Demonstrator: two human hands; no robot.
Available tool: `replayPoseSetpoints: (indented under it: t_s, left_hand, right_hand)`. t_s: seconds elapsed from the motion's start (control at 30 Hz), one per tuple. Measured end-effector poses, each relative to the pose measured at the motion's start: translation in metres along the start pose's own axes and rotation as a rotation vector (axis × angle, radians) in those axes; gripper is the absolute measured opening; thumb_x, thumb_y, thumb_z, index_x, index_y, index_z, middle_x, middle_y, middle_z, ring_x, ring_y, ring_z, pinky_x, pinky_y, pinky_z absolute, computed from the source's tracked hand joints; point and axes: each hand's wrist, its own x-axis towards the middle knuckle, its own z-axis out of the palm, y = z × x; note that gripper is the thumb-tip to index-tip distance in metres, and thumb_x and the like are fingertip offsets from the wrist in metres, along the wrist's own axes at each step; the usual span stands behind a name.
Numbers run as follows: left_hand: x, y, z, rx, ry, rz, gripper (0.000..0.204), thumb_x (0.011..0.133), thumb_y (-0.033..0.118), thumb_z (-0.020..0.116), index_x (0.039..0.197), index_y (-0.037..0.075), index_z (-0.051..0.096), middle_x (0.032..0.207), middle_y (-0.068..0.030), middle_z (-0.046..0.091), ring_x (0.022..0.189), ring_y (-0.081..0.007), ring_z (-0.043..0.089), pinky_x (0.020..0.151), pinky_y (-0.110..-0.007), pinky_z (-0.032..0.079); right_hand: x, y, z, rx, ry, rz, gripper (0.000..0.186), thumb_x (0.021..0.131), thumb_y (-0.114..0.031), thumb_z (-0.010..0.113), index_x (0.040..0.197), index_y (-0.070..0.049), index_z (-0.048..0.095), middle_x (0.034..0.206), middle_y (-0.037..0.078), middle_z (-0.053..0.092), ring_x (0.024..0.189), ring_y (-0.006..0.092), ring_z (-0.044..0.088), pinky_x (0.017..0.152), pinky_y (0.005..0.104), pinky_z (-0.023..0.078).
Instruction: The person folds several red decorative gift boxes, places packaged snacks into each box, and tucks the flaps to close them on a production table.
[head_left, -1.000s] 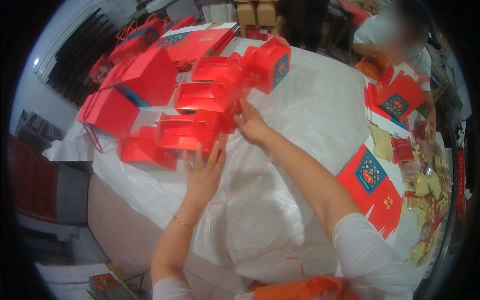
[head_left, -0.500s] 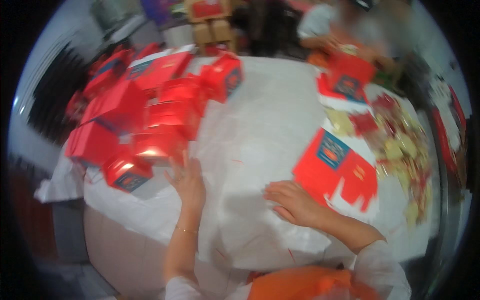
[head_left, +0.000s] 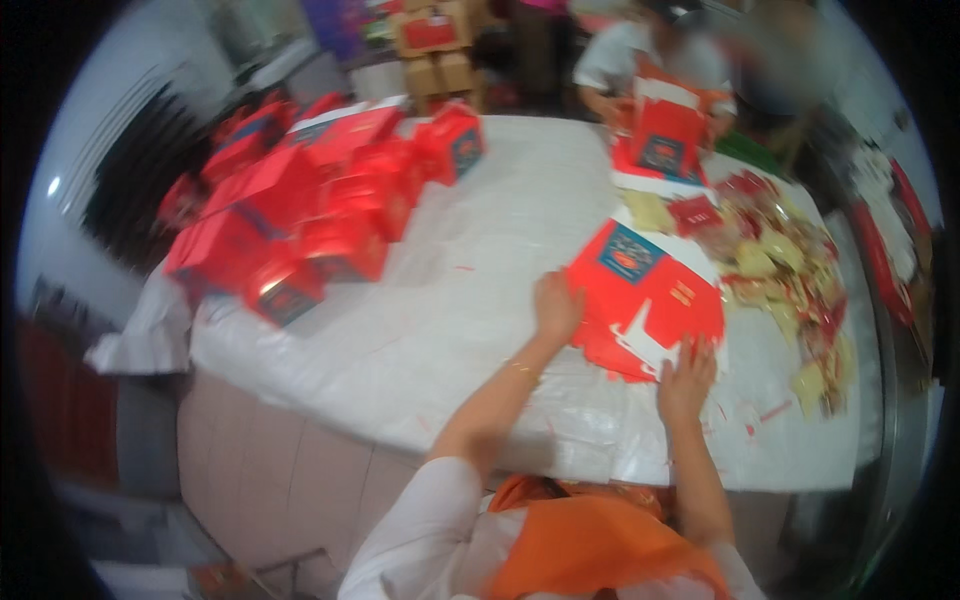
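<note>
A pile of flat red box blanks [head_left: 690, 270], with a blue printed panel and white cut-out parts, lies on the table to the right of centre. At its left edge my left hand [head_left: 557, 307] is closed on a blank, its fingertips partly hidden. My right hand [head_left: 687, 382] rests on the near edge of the pile, open, with its fingers spread.
Folded red gift boxes [head_left: 345, 235] stand in rows at the left. Small clear-wrapped packets [head_left: 770, 255] heap up at the right. Across the white-covered table [head_left: 480, 230], a person [head_left: 610, 70] handles a red box [head_left: 665, 130]. Red scraps lie near the front edge.
My left hand has moved right, from beside the folded boxes to the blanks. My right hand has shifted right onto their near edge. The view has turned, and the person opposite has raised a red box.
</note>
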Motion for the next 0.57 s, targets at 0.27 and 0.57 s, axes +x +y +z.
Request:
replayPoseSetpoints:
  t_s: [0.27, 0.57]
  left_hand:
    - [-0.004, 0.041, -0.029, -0.087, 0.257, 0.085, 0.035, 0.09, 0.011, 0.068, 0.122, -0.002, 0.067, 0.116, -0.0182, 0.068, 0.11, -0.0366, 0.062, 0.099, -0.044, 0.049]
    - [0.005, 0.054, -0.032, -0.738, -0.023, -0.296, 0.022, 0.097, 0.012, 0.06, 0.109, 0.0, 0.074, 0.104, -0.0172, 0.077, 0.08, -0.0318, 0.074, 0.073, -0.04, 0.058]
  right_hand:
    - [-0.006, -0.002, 0.003, 0.043, 0.048, -0.002, 0.064, 0.097, -0.026, 0.062, 0.155, -0.007, 0.042, 0.164, 0.022, 0.03, 0.151, 0.0444, 0.023, 0.123, 0.0578, 0.018]
    - [-0.023, 0.024, -0.002, 0.046, 0.051, 0.075, 0.063, 0.098, -0.03, 0.061, 0.154, -0.007, 0.044, 0.161, 0.022, 0.035, 0.151, 0.0447, 0.024, 0.124, 0.0571, 0.016]
